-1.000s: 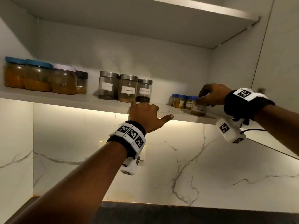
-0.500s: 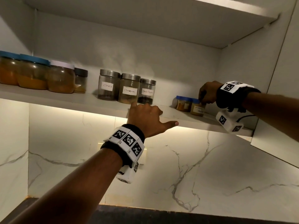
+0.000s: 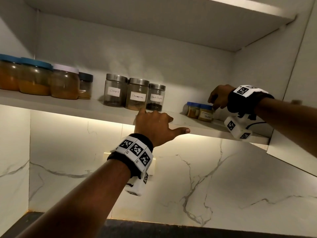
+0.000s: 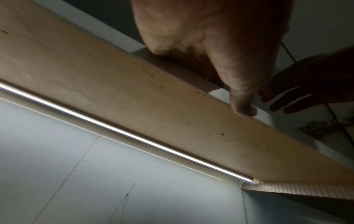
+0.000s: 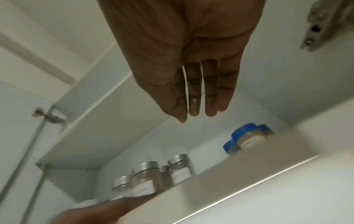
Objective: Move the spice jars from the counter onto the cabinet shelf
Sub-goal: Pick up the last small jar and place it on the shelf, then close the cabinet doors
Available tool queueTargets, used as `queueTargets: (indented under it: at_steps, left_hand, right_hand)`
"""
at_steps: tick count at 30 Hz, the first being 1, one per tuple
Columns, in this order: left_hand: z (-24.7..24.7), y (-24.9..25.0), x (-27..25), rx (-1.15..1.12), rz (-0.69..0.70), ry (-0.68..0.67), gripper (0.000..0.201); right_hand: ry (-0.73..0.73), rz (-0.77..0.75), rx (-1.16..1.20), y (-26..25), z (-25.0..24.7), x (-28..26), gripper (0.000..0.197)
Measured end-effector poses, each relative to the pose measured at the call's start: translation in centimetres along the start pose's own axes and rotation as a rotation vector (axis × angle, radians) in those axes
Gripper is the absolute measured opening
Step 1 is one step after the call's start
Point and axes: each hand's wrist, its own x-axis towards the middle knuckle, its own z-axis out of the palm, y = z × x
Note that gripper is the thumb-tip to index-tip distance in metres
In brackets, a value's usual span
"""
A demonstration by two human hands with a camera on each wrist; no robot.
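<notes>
Two small blue-lidded spice jars [image 3: 205,115] stand side by side at the right end of the cabinet shelf [image 3: 68,107]; the right wrist view shows them too [image 5: 249,137]. My right hand [image 3: 217,100] hovers just above them, fingers straight [image 5: 195,112], holding nothing. Steel-lidded jars labelled Cloves [image 3: 115,91], Cinnamon [image 3: 137,95] and Black Pepper [image 3: 156,98] stand mid-shelf. My left hand [image 3: 164,120] rests on the shelf's front edge below the Cinnamon jar, with the thumb [image 4: 243,106] stretched along the edge. Its other fingers are hidden.
Several large jars with orange and brown contents [image 3: 34,78] fill the shelf's left end. An upper shelf [image 3: 154,23] hangs overhead. The open cabinet door [image 3: 301,66] is on the right. A dark counter [image 3: 171,231] runs under the marble backsplash.
My right hand slid the front blue-lidded jar back beside the other one, let it go and lifted off it. My left hand stayed on the shelf edge.
</notes>
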Motion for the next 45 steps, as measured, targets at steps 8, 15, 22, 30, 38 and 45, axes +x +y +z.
queueTargets:
  at_steps: [8, 15, 22, 30, 38, 45]
  left_hand:
    - [-0.7, -0.1, -0.5, -0.024, 0.03, -0.14, 0.075]
    - [-0.7, -2.9, -8.8, -0.247, 0.143, 0.089, 0.039]
    - [1.2, -8.8, -21.4, -0.369, -0.093, -0.096, 0.028]
    - [1.2, -10.7, -30.9, -0.391, -0.11, -0.269, 0.044]
    - [-3.1, -7.0, -34.0, -0.388, -0.075, -0.245, 0.04]
    - [-9.7, 2.0, -32.6, -0.431, 0.027, -0.214, 0.036]
  right_hand:
    - [0.315, -0.062, 0.432, -2.9, 0.7, -10.3, 0.017]
    - [0.488, -0.123, 0.717, -8.4, 8.9, -21.4, 0.012]
    - [0.399, -0.05, 0.734, -14.3, 18.1, -28.3, 0.01]
    - [0.262, -0.076, 0.779, -17.7, 24.1, -34.3, 0.015]
    - [0.337, -0.097, 0.806, -15.5, 22.0, -40.6, 0.014]
    - [0.585, -0.093, 0.753, -9.0, 14.2, -47.2, 0.029]
